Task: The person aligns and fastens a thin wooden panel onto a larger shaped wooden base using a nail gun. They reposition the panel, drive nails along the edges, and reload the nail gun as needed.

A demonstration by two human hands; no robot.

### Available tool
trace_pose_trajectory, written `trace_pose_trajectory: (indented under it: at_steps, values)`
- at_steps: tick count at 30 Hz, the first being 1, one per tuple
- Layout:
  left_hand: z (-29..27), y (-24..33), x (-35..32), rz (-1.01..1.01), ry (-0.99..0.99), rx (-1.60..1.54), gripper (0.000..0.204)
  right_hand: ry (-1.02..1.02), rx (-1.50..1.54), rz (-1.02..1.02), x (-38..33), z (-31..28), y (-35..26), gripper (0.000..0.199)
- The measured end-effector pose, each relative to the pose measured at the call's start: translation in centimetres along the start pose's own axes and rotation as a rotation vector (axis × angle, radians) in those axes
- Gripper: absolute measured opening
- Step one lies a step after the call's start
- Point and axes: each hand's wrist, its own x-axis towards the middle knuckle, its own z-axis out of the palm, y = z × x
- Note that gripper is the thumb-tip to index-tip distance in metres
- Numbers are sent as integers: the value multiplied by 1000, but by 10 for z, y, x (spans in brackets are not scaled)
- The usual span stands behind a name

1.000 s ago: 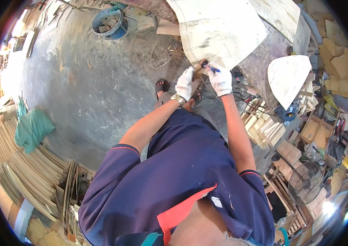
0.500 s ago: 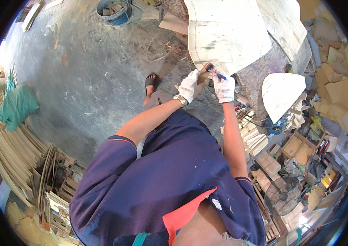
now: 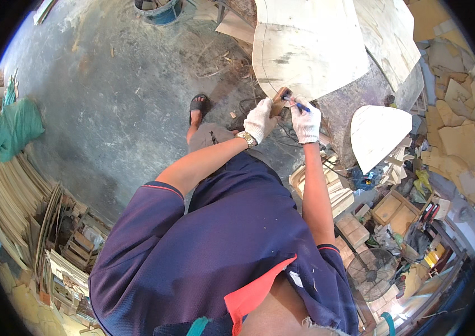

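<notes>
White knitted gloves cover both hands, close together at the near edge of a large pale board (image 3: 310, 50) with a curved line drawn along its left side. My left hand (image 3: 258, 121) is closed around a short brown wooden piece (image 3: 279, 103) with a dark end. My right hand (image 3: 306, 125) grips a blue pen (image 3: 303, 107), whose tip points at the dark end of that piece. Whether the tip touches it is too small to tell. A gold-coloured watch (image 3: 247, 139) sits on my left wrist.
Right of my hands lies a rounded pale board (image 3: 380, 134). Offcuts, a wooden tray (image 3: 395, 210) and a black fan (image 3: 370, 273) crowd the lower right. Long wooden strips (image 3: 5, 190) and a green sack (image 3: 18, 130) stand at left. A blue bucket (image 3: 163, 15) is at the far side.
The view has shifted slightly, so the floor, sack and boards sit a little differently. My hands keep nearly the same pose, and more of the wooden piece shows.
</notes>
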Motion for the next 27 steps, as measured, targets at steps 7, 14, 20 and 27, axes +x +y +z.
trace_pose_trajectory:
  at_steps: [7, 14, 20, 27]
  values:
    - [23, 1, -3, -26, 43, -26, 48, -30, 25, -57, 1, -11, 9, 15]
    - [35, 12, -7, -78, 133, -58, 41, -67, -11, -98, 8, -18, 16, 17]
    - [42, 22, -12, -119, 169, -89, 46, -107, 109, -76, 11, -23, 24, 15]
    - [56, 27, -14, -114, 234, -105, 50, -125, 105, -114, 15, -33, 22, 14]
